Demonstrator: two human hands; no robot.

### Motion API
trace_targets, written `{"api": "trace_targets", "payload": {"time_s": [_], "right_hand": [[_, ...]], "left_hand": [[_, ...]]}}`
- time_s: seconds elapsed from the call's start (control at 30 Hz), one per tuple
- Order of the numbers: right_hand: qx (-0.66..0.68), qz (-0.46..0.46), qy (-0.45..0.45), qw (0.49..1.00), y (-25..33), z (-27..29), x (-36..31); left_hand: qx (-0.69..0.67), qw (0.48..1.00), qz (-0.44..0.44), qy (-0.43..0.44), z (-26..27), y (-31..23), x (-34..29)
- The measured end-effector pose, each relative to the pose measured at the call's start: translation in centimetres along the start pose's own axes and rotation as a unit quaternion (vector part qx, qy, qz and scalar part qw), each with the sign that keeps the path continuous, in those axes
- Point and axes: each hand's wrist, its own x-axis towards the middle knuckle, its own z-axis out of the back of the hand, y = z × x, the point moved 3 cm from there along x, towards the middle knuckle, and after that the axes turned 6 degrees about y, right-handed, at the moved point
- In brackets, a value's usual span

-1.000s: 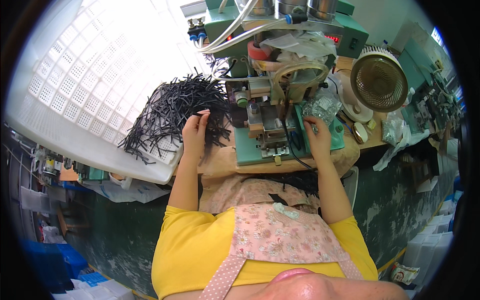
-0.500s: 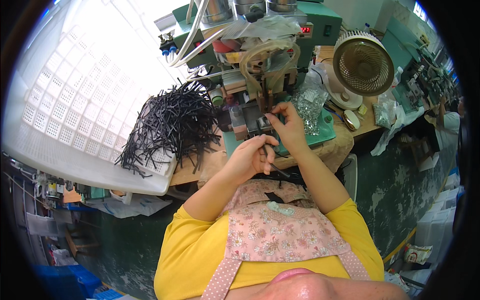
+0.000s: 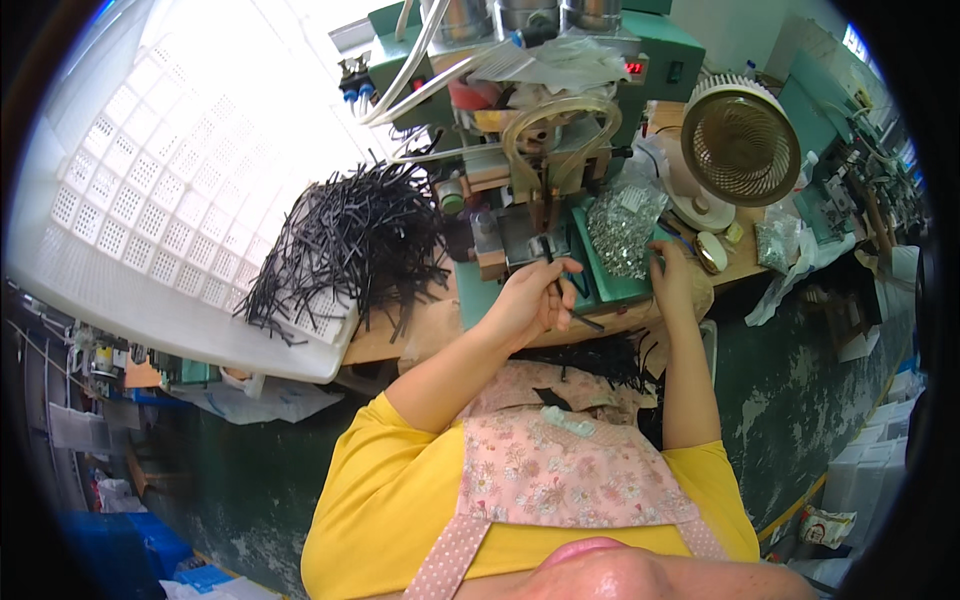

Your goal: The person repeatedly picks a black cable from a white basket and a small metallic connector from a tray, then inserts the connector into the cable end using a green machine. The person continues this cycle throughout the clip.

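Observation:
My left hand (image 3: pixel 541 301) is closed on a thin black strip (image 3: pixel 587 323). The strip's lower end sticks out below the fingers, and its upper part reaches the small metal fixture (image 3: pixel 541 247) under the press head (image 3: pixel 545 190). My right hand (image 3: pixel 674 278) is beside the right edge of the green tray (image 3: pixel 612 288), fingers slightly bent and apart, with nothing visible in them. A clear bag of small shiny metal pieces (image 3: pixel 622 232) lies in that tray, just left of the right hand. To the left, a large heap of black strips (image 3: pixel 345 240) rises beside the machine.
A white perforated plastic crate (image 3: pixel 130 210) leans at the left of the wooden table. Right of the machine stand a round fan (image 3: pixel 740 150), a small round tin (image 3: pixel 711 252) and another bag of small pieces (image 3: pixel 777 243). Hoses (image 3: pixel 415 60) hang over the machine's top.
My right hand has left the metal fixture and moved right, to the tray's edge. My left hand has moved slightly right and up with the black strip, nearer the fixture. The view has shifted a little.

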Motion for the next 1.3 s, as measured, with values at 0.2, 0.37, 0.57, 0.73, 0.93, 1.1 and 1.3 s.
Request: {"api": "trace_targets", "payload": {"time_s": [0.2, 0.37, 0.57, 0.73, 0.93, 1.1, 1.3], "right_hand": [[-0.112, 0.044, -0.037, 0.992, 0.0, -3.5, -0.8], [-0.023, 0.034, -0.020, 0.999, 1.5, -4.1, 1.3], [-0.035, 0.050, -0.088, 0.994, 3.4, -3.6, 1.3], [0.023, 0.041, -0.125, 0.991, 3.6, -3.9, 1.0], [0.050, 0.023, -0.115, 0.992, 3.4, -3.9, 0.8], [0.013, 0.069, -0.099, 0.993, 3.3, -3.8, 1.1], [-0.041, 0.039, -0.055, 0.997, 3.9, -3.8, 1.3]], "left_hand": [[0.009, 1.000, -0.003, 0.000, 0.1, 0.2, -0.1], [0.079, 0.997, -0.023, -0.003, 0.9, 0.5, -0.5], [0.507, 0.780, -0.332, -0.154, 5.8, 1.1, -4.6], [0.613, 0.580, -0.388, -0.371, 14.8, -3.5, -5.3], [0.887, 0.255, -0.171, -0.346, 20.3, -4.9, -1.1], [0.887, 0.250, -0.168, -0.350, 21.4, -4.9, -0.3], [0.784, 0.382, -0.295, -0.391, 20.3, -6.5, -2.4]]}}
